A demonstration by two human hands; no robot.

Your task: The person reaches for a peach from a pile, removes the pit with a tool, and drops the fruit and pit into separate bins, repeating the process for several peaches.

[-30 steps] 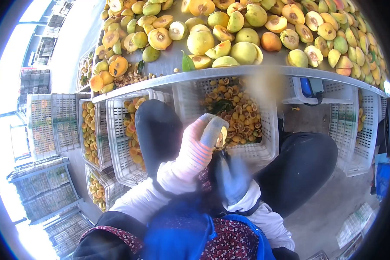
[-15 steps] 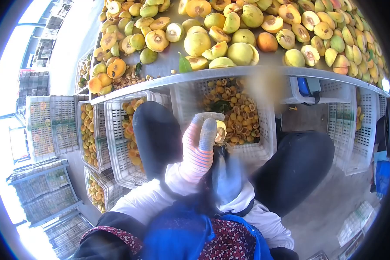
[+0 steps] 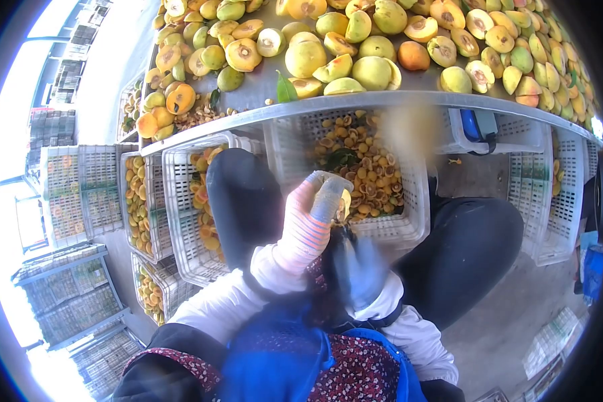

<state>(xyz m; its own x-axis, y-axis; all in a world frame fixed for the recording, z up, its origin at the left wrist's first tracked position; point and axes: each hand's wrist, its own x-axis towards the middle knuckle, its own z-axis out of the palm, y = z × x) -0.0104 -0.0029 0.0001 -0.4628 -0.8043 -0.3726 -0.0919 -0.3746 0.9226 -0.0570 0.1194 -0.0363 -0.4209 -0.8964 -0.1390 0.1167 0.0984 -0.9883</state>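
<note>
head camera: the left hand [image 3: 309,218], in a striped glove, grips a yellow fruit piece [image 3: 344,205] between curled fingers, before a white plastic crate [image 3: 417,194] of fruit scraps [image 3: 372,177]. the blurred right hand [image 3: 363,271] is just beside; cannot tell its grip. halved fruits [image 3: 243,55] lie on the metal table [image 3: 355,102].

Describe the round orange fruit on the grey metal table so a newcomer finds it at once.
Across the top runs a grey metal table heaped with fruit. Near the middle of its front edge lies a big yellow-green fruit. Just beyond its right side sits the round orange fruit, deeper orange than its neighbours.
</note>
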